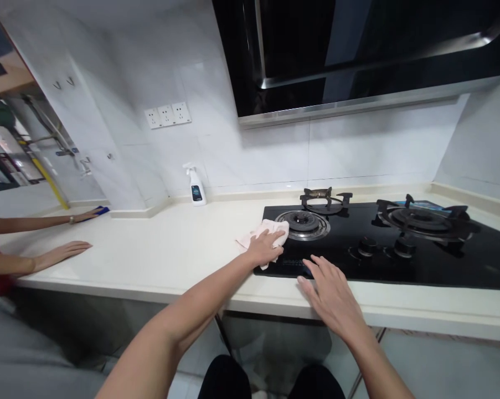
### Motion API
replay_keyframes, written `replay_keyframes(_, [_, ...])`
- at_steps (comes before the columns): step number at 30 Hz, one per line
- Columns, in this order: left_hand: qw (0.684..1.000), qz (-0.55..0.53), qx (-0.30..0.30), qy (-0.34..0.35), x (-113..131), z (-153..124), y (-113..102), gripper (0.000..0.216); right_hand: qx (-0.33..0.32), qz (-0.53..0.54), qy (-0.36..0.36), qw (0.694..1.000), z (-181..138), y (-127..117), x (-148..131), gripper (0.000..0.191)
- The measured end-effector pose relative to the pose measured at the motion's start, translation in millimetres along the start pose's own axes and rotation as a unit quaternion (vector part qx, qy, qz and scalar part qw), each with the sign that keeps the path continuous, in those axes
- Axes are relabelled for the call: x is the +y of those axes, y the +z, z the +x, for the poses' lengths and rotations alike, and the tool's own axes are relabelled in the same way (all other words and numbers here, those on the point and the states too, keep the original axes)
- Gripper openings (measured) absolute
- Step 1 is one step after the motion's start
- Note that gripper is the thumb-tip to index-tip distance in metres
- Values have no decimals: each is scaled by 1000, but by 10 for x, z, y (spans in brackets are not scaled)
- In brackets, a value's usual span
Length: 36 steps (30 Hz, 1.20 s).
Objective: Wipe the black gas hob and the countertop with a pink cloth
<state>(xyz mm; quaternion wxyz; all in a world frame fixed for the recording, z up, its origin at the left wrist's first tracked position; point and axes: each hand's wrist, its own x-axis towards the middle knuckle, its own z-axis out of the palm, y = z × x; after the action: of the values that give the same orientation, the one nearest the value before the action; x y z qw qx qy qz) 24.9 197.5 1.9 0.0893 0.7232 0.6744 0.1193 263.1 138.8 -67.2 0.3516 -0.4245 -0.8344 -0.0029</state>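
My left hand (266, 247) presses a pale pink cloth (270, 226) against the left edge of the black gas hob (336, 266), beside the left burner (303, 224). Part of the cloth lies over the white countertop. Over the hob's front edge hovers my right hand (330, 293), its fingers spread and holding nothing. The left burner's pan support (326, 204) has been set back behind it, while another support (424, 221) sits around the right burner. Two black knobs (366, 246) are on the hob between the burners.
A white spray bottle (197, 188) stands against the tiled wall, below the sockets (168, 115). A range hood (357, 55) overhangs the hob. At the far left another person rests one hand (62, 255) on the counter (150, 249) and holds a blue cloth (102, 210) in the other.
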Motion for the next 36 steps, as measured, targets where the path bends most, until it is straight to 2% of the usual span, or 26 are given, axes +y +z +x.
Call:
replay_keyframes(4, [998, 36, 6, 56, 122, -378, 62, 66, 29, 7, 8, 1000, -12, 67, 52, 61])
replay_keyframes(11, [979, 59, 51, 187, 341, -1000, 243, 59, 69, 24, 23, 997, 3, 210, 179, 62])
replay_keyframes(15, [969, 63, 60, 230, 337, -1172, 263, 54, 69, 72, 29, 995, 23, 197, 245, 61])
replay_keyframes(18, [967, 49, 53, 243, 328, -1240, 237, 49, 72, 128, 53, 988, 82, 101, 273, 57])
replay_keyframes(20, [967, 15, 41, 249, 294, -1289, 209, 53, 85, 148, 54, 984, 154, 1, 225, 55])
replay_keyframes(22, [967, -40, 48, 248, 190, -1347, 178, 63, 97, 140, 20, 985, 243, -98, 83, 54])
replay_keyframes(24, [963, -100, 101, 230, -15, -1410, 145, 70, 78, 105, -39, 991, 327, -164, -155, 51])
replay_keyframes(25, [960, -120, 139, 213, -157, -1440, 124, 68, 49, 82, -73, 993, 361, -176, -297, 50])
replay_keyframes(27, [955, -124, 215, 164, -495, -1492, 74, 56, -44, 38, -133, 989, 412, -156, -586, 53])
replay_keyframes(29, [958, -69, 259, 100, -850, -1528, 17, 46, -150, 13, -162, 975, 448, -92, -823, 61])
replay_keyframes(31, [964, 4, 266, 18, -1138, -1549, -31, 40, -221, 10, -155, 963, 485, -21, -958, 63])
replay_keyframes(32, [966, 33, 254, -21, -1235, -1554, -48, 39, -237, 11, -145, 961, 506, 5, -979, 62])
replay_keyframes(34, [971, 69, 214, -82, -1320, -1563, -71, 39, -241, 15, -129, 962, 554, 17, -927, 56])
replay_keyframes(36, [974, 81, 178, -118, -1283, -1574, -87, 43, -235, 4, -96, 967, 594, -36, -757, 50])
